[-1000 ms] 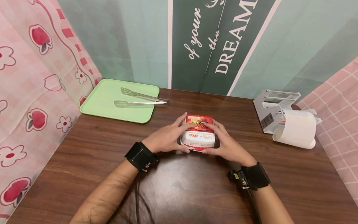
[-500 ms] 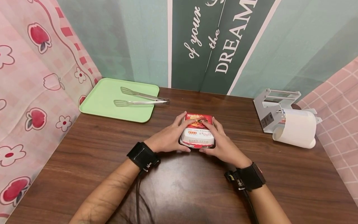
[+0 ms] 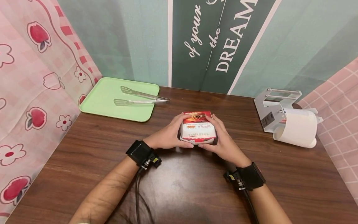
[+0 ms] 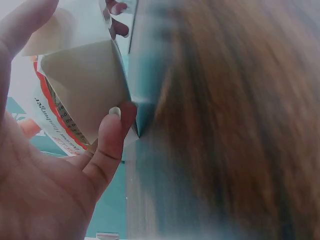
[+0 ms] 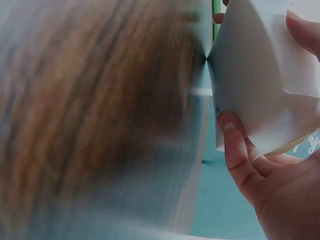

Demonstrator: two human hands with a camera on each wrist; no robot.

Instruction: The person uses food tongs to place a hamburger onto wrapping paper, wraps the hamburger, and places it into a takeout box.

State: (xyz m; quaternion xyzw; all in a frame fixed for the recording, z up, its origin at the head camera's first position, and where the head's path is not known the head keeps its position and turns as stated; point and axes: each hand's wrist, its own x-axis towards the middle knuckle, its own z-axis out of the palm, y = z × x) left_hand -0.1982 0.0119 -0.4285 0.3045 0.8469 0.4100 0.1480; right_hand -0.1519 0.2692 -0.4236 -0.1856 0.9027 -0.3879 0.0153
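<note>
A red and white cardboard hamburger box [image 3: 198,130] sits between both hands in the middle of the brown table [image 3: 179,189], a burger picture on its red part. From the left side my left hand [image 3: 167,133] grips it, thumb at the near lower corner, fingers around the far side. My right hand [image 3: 223,140] grips the right side in the same way. In the left wrist view, the box's pale side [image 4: 85,85] lies between thumb and fingers. The right wrist view shows the opposite white side [image 5: 250,90]. The contents are hidden.
At the back left lies a light green tray [image 3: 98,99], with metal tongs [image 3: 142,100] on it, their hinge end past its right edge. A grey holder [image 3: 269,112] with a white roll [image 3: 297,127] stands at the right. Cables run from both wrist straps.
The fingers have slid off the box's red top toward its side edges. The box has shifted slightly away from the person, and more of its white front shows. Tray, tongs and holder stay put.
</note>
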